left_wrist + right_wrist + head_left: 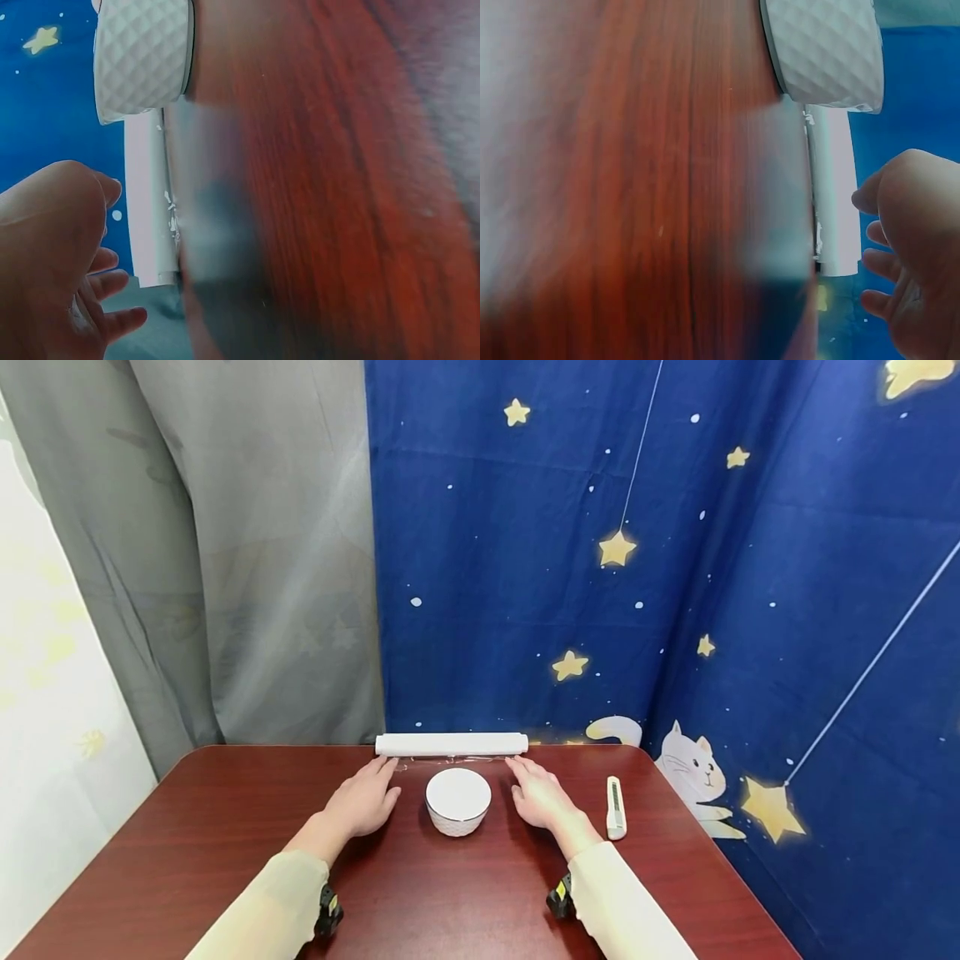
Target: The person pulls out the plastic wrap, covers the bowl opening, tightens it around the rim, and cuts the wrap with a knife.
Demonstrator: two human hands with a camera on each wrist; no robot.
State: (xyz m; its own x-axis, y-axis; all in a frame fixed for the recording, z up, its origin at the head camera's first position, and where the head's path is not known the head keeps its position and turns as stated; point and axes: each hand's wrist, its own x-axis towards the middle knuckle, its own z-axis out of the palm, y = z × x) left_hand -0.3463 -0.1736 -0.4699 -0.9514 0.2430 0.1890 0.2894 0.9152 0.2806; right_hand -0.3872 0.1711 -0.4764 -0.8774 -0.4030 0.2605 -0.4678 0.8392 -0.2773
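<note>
A white bowl with a diamond-textured side stands upright in the middle of the table, between both hands. Behind it lies a white roll of what looks like cling film, along the back edge. A thin glinting strip of clear film shows just in front of the roll. My left hand reaches to the strip's left end, fingers extended and thumb apart. At its right end is my right hand, likewise extended. Whether the fingertips touch the film, I cannot tell. Both wrist views show the textured bowl beside the roll.
A white utility knife lies on the table to the right of my right hand. The dark red wooden table ends at the back near a grey curtain and a blue star-patterned curtain.
</note>
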